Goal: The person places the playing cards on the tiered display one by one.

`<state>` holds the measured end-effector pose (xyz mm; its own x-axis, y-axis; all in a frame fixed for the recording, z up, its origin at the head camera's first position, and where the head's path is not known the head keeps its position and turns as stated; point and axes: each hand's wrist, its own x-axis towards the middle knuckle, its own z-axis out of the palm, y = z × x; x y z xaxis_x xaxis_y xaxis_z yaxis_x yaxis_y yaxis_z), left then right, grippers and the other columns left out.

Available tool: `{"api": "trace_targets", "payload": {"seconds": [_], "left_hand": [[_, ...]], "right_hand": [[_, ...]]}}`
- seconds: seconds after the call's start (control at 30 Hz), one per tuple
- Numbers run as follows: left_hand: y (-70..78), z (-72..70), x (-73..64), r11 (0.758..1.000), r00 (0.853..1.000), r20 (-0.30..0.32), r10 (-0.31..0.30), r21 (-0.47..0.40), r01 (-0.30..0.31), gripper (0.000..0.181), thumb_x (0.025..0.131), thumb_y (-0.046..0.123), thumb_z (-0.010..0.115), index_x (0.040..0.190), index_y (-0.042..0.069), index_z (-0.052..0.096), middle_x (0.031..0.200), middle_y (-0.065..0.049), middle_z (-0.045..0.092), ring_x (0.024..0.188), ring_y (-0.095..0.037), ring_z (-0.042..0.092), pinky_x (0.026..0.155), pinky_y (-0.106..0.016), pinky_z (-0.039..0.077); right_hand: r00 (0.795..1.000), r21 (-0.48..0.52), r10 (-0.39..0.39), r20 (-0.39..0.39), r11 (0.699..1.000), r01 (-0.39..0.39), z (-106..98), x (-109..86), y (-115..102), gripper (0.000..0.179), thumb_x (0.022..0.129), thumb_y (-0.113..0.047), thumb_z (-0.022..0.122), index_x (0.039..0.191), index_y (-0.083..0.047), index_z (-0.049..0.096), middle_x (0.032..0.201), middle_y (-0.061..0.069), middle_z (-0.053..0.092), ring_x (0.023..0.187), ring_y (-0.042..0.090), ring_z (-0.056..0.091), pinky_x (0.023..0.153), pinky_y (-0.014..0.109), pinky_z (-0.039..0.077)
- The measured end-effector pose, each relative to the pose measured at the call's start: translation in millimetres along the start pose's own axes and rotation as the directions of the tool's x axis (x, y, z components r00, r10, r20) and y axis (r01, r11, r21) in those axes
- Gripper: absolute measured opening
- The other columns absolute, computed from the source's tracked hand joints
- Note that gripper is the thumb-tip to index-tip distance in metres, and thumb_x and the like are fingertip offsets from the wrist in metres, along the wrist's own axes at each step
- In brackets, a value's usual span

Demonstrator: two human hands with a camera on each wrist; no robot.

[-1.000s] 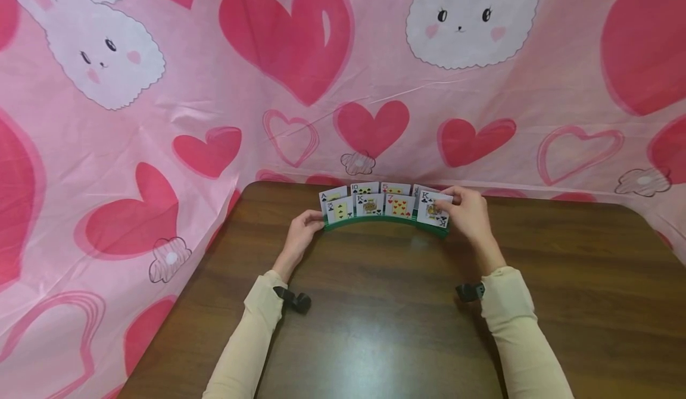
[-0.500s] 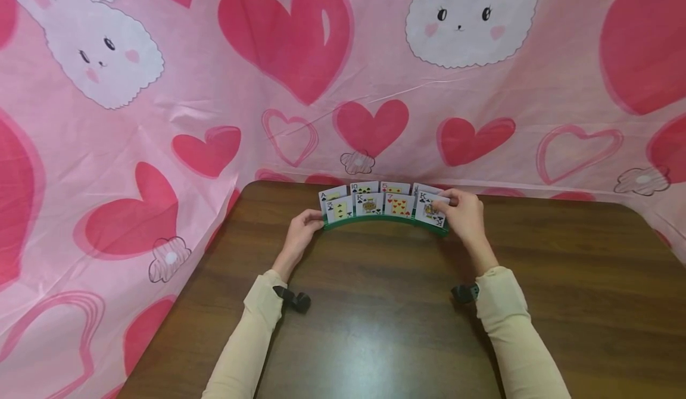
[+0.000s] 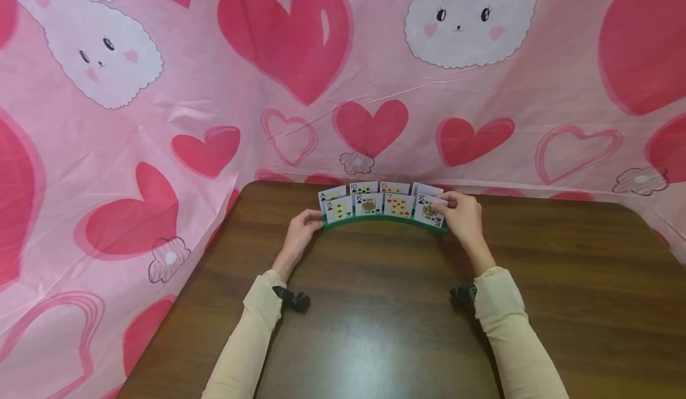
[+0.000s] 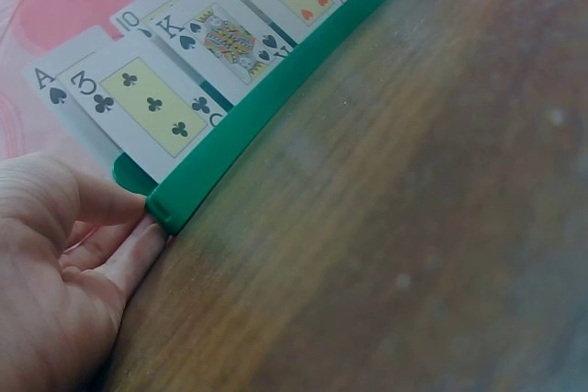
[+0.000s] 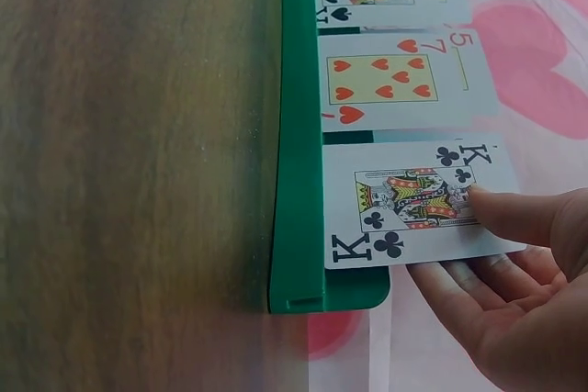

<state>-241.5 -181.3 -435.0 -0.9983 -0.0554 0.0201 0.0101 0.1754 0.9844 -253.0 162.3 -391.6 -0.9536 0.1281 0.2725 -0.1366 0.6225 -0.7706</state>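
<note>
A curved green card holder (image 3: 386, 220) stands near the table's far edge with playing cards upright in two rows. In front are the three of clubs (image 4: 152, 103), king of spades (image 3: 370, 204), seven of hearts (image 5: 390, 80) and king of clubs (image 5: 413, 204). Partly hidden behind them are the ace of spades (image 4: 57, 87), a ten, a five and another card. My left hand (image 3: 300, 235) pinches the holder's left end. With thumb in front and fingers behind, my right hand (image 3: 465, 217) pinches the king of clubs, whose lower edge meets the holder's front slot.
The brown wooden table (image 3: 364, 304) stretches from the holder toward the person. Right behind its far edge hangs a pink cloth (image 3: 375, 41) printed with hearts and bunnies. A black wrist camera (image 3: 292, 299) sits on each arm.
My right hand has shifted slightly left with the king of clubs, which now lines up more closely with the front row. The left hand has stayed at the holder's end.
</note>
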Motion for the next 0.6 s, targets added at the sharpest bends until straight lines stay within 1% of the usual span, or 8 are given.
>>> {"api": "trace_targets", "payload": {"seconds": [0.23,0.47,0.6], "left_hand": [[-0.9,-0.1,0.0,1.0,1.0,0.0,0.0,0.001,0.0,0.02,0.082,-0.001,0.056,0.103,-0.003,0.059,0.106,-0.016,0.059,0.097,-0.022,0.054,0.079,-0.029,0.042],[-0.7,0.1,0.1,1.0,1.0,-0.002,0.005,0.005,-0.005,0.021,0.082,-0.001,0.056,0.103,-0.003,0.058,0.106,-0.016,0.059,0.097,-0.022,0.054,0.078,-0.028,0.042],[-4.0,-0.2,3.0,1.0,1.0,-0.001,0.001,0.003,-0.001,0.021,0.082,-0.001,0.056,0.103,-0.003,0.059,0.107,-0.016,0.059,0.097,-0.022,0.054,0.078,-0.028,0.042]], "right_hand": [[0.999,0.016,0.012,0.03,1.0,-0.012,2.3,-1.9,1.6,0.028,0.078,-0.022,0.067,0.097,-0.002,0.065,0.088,0.017,0.066,0.076,0.025,0.062,0.069,0.039,0.048],[0.999,-0.003,0.018,0.031,1.0,-0.018,4.5,-1.9,2.0,0.027,0.077,-0.026,0.068,0.094,-0.004,0.067,0.086,0.014,0.067,0.074,0.021,0.061,0.063,0.029,0.046],[0.999,-0.009,0.03,0.029,1.0,-0.03,5.2,-1.9,2.5,0.026,0.078,-0.025,0.068,0.094,-0.004,0.067,0.087,0.014,0.067,0.075,0.022,0.061,0.065,0.033,0.046]]}}
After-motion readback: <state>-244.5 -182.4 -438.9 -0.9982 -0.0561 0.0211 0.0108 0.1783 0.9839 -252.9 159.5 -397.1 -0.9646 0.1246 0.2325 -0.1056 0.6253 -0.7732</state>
